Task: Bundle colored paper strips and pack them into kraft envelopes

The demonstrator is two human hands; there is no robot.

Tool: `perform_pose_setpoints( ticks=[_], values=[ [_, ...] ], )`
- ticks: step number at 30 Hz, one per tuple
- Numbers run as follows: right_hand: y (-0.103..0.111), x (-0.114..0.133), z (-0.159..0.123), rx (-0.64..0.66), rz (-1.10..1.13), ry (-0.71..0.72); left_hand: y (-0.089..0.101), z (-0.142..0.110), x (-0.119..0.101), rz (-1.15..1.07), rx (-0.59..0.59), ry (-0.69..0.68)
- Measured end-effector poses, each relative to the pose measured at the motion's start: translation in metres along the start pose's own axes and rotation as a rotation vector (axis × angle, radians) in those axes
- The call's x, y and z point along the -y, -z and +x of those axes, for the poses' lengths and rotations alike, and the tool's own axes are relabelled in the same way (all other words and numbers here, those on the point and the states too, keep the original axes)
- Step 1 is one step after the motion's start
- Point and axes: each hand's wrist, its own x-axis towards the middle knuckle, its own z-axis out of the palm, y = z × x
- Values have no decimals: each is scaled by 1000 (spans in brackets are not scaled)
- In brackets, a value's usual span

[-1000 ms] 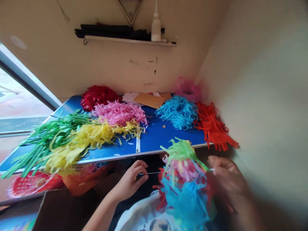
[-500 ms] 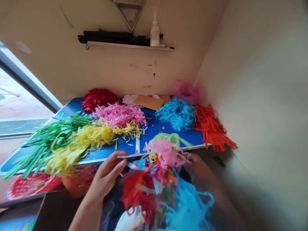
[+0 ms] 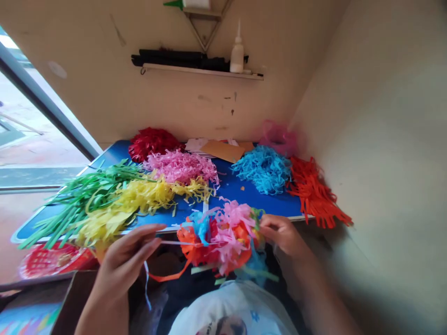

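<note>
A multicoloured bundle of paper fringe (image 3: pixel 226 237), with pink, red, orange, blue and green strips, hangs between my hands at the table's front edge. My left hand (image 3: pixel 125 260) pinches a pale ribbon (image 3: pixel 172 242) that runs taut into the bundle's left side. The ribbon's loose end dangles below the fingers. At the right end of the bundle, the fingers of my right hand (image 3: pixel 281 235) are closed on it; the exact strand in them is hidden. An orange strip (image 3: pixel 171 278) trails down to the left, apart from the bundle.
On the blue table (image 3: pixel 226 184) lie piles of green (image 3: pixel 77 197), yellow (image 3: pixel 139 200), pink (image 3: pixel 181 165), dark red (image 3: pixel 152 143), blue (image 3: pixel 263 168) and orange-red (image 3: pixel 316 190) strips. Envelopes (image 3: pixel 223 150) are behind. A red basket (image 3: pixel 56 260) stands lower left; a bottle (image 3: pixel 237 56) is on the wall shelf.
The fringe bundle has swung up and gathered between my hands; its long blue and red strips no longer hang low in front. My left hand has drawn left, pulling the ribbon taut.
</note>
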Motion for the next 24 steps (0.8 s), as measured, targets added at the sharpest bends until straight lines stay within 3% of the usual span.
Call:
perform_pose_setpoints(
  ticks=[3,6,10,13,16,19,21,24],
  values=[
    [1,7,-5,-17,-159,-45,-5,3,-1,182,239,-81],
    [6,15,-14,-29,-101,-44,-3,3,-11,133,319,-146],
    [12,15,-22,-8,-128,50,1,-1,-16,-90,372,-19],
    [14,9,-26,-29,-219,172,-4,-10,-4,-225,320,136],
    [14,4,-28,-77,-268,181,-17,-19,3,-334,187,248],
    [12,5,-28,-43,-208,131,-32,-22,-8,-483,57,263],
    [10,10,-29,25,-169,86,-38,-23,-19,-559,46,302],
    [12,21,-34,70,-191,11,-34,-27,-29,-403,61,321]
  ],
)
